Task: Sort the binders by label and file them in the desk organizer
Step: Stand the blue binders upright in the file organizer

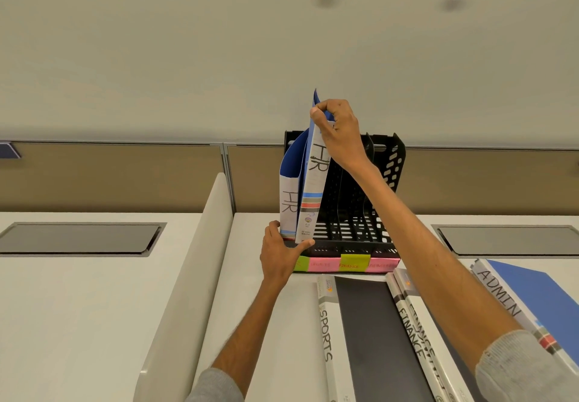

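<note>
A black mesh desk organizer (354,213) stands at the back of the desk, with coloured labels (349,263) along its front edge. One blue binder marked HR (289,201) stands in the leftmost slot. My right hand (336,132) pinches the top of a second HR binder (315,188), which stands tilted in that same slot beside the first. My left hand (280,252) holds the organizer's front left corner, thumb against its front rim. On the desk in front lie a SPORTS binder (329,336), two FINANCE binders (413,332) and an ADMIN binder (526,298).
A white desk divider (200,260) runs along the left of the work area. Grey recessed panels (78,238) sit in the desktops at left and right. A low partition and a plain wall stand behind the organizer.
</note>
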A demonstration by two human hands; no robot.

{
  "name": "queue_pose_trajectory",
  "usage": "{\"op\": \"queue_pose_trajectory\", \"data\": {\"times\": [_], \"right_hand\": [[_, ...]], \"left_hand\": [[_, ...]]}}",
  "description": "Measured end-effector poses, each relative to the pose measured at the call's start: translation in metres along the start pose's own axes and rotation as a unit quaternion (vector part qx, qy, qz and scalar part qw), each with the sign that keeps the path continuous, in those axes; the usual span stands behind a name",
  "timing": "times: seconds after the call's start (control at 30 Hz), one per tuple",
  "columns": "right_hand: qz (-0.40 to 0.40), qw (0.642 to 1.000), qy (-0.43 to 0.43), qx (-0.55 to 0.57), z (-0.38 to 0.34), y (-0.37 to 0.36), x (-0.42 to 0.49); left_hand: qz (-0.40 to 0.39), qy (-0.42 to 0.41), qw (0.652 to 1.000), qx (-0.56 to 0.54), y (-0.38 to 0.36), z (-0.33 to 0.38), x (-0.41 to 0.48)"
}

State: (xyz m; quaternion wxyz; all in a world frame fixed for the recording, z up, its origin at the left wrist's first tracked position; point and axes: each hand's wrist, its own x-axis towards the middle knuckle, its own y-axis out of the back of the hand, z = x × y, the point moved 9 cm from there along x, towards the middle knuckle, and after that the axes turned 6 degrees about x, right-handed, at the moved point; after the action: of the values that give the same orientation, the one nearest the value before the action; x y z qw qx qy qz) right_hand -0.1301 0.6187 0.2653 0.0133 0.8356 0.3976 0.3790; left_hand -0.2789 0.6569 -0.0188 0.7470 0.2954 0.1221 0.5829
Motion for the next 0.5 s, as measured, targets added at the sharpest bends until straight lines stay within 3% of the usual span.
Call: {"op": "queue_pose_trajectory", "data": {"times": [0.5], "right_hand": [[0.039,0.999,0.022,0.011,-0.0077,0.0046,-0.0051]], "left_hand": [[0.037,-0.045,0.995,0.083,0.0034,0.0087,0.0039]]}}
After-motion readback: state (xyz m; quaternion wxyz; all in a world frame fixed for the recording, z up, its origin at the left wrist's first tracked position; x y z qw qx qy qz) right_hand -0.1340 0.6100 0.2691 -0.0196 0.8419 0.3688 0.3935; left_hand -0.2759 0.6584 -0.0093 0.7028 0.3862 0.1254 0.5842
